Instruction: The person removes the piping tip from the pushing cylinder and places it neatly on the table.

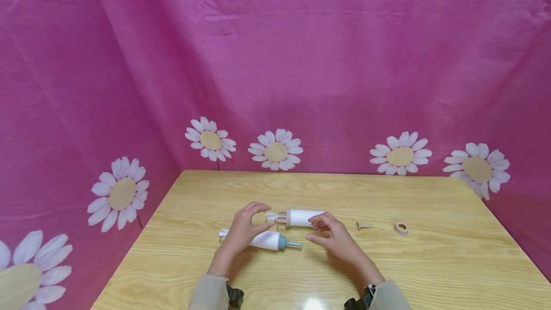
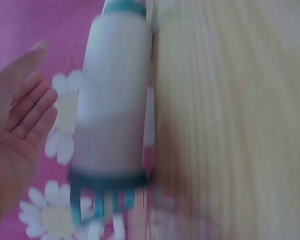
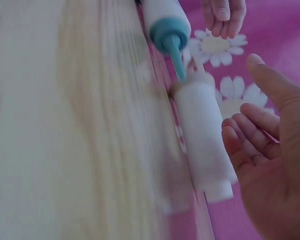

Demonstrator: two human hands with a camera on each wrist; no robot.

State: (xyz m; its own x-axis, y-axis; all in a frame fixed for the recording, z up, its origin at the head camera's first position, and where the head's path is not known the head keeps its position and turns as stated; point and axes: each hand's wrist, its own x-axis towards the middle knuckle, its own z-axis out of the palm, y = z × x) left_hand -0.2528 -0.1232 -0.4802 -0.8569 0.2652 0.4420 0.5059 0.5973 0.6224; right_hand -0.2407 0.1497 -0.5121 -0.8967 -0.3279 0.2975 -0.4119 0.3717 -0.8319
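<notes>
Two white syringe-like tubes lie on the table, one behind the other. The nearer tube [image 1: 267,240] has a teal collar, a thin teal nozzle [image 1: 294,244] and a white looped end at the left. On the farther tube [image 1: 300,217] there is a beige collar with prongs and a clear-white looped end. My left hand [image 1: 242,228] hovers by that looped end, thumb and fingers spread, its forearm crossing the nearer tube. Around the farther tube's right end, my right hand [image 1: 336,240] curves loosely. In the right wrist view its fingers are relaxed beside the white barrel, holding nothing.
Right of the tubes, a small beige nozzle-like piece [image 1: 364,226] and a beige ring [image 1: 401,227] lie on the wooden table [image 1: 435,262]. A pink curtain [image 1: 327,85] with daisies hangs behind the table and along its left side.
</notes>
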